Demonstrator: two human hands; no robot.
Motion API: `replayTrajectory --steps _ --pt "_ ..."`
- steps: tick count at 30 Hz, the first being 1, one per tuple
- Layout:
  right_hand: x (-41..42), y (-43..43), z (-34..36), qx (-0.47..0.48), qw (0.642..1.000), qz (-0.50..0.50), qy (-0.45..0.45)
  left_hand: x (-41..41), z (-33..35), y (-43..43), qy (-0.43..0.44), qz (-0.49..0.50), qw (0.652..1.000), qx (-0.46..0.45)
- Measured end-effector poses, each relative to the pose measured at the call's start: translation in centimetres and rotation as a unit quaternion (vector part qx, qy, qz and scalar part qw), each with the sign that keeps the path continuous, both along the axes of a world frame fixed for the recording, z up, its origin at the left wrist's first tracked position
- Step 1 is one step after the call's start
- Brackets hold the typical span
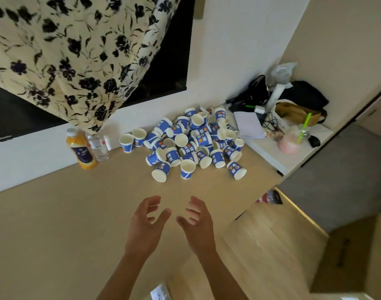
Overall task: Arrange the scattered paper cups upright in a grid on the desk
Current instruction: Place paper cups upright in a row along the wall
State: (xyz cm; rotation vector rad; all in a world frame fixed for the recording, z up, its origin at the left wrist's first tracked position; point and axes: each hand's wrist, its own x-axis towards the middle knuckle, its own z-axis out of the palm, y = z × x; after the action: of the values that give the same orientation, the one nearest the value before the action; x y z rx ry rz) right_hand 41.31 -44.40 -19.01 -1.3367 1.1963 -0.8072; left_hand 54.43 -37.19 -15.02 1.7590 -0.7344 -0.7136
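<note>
A heap of several blue-and-white paper cups (193, 139) lies at the far side of the tan desk (55, 213), most of them tipped on their sides. Two cups (126, 142) stand upright side by side at the heap's left edge, and another upright cup (187, 168) stands at its near edge. My left hand (147, 224) and my right hand (197, 221) hover over the desk well short of the heap, palms facing each other, fingers spread, both holding nothing.
An orange juice bottle (82, 149) and a clear water bottle (97, 146) stand against the wall at left. A floral curtain (72, 50) hangs above. Bags, cables, a notepad and a pink drink (290, 142) crowd the white ledge at right. A cardboard box (356, 256) sits on the floor.
</note>
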Motion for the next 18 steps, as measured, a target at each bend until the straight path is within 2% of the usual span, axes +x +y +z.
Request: replayTrajectory --steps 8,15,18 --pt "1.4 -9.5 -0.6 -0.015 0.999 0.008 0.038 1.2 0.3 -10.2 0.022 -0.012 1.000 -0.010" --pt "2.9 -16.3 -2.3 -0.016 0.996 0.057 0.072 1.1 -0.3 -13.7 0.042 0.049 0.998 0.028" --pt "4.2 -20.0 -3.5 -0.039 0.987 0.079 0.134 0.6 -0.6 -14.8 0.047 0.090 0.994 0.050"
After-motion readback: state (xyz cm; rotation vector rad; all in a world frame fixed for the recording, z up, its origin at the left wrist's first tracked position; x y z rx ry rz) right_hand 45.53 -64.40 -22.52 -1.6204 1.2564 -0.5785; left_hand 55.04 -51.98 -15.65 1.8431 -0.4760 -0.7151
